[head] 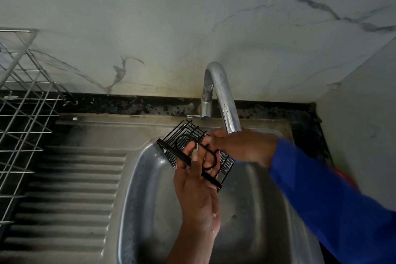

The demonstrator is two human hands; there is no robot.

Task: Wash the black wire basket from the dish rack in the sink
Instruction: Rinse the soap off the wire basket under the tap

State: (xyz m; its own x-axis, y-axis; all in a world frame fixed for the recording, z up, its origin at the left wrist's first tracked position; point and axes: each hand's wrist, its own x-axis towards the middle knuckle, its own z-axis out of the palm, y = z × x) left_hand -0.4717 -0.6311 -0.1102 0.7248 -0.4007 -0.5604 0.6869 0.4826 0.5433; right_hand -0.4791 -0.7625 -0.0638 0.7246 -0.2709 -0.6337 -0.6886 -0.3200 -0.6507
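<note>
The black wire basket [182, 135] is held tilted above the stainless sink bowl [137, 178], just below and left of the faucet spout [222, 96]. It is judged to be light and stiff. Its thin coated wires are likely to be slick when wet, so it is best gripped at the flat rim bands rather than on single wires. The basket is supported from below by the left hand [197, 195], whose fingers [188, 152] are laid out fairly straight against the wires and a looped handle. Its upper right edge is pinched by the curled fingers of the right hand [242, 148], which reaches in from a blue sleeve [321, 188]. Running water cannot be made out. A ribbed drainboard [70, 188] and a steel dish rack [23, 113] are seen to the left.
</note>
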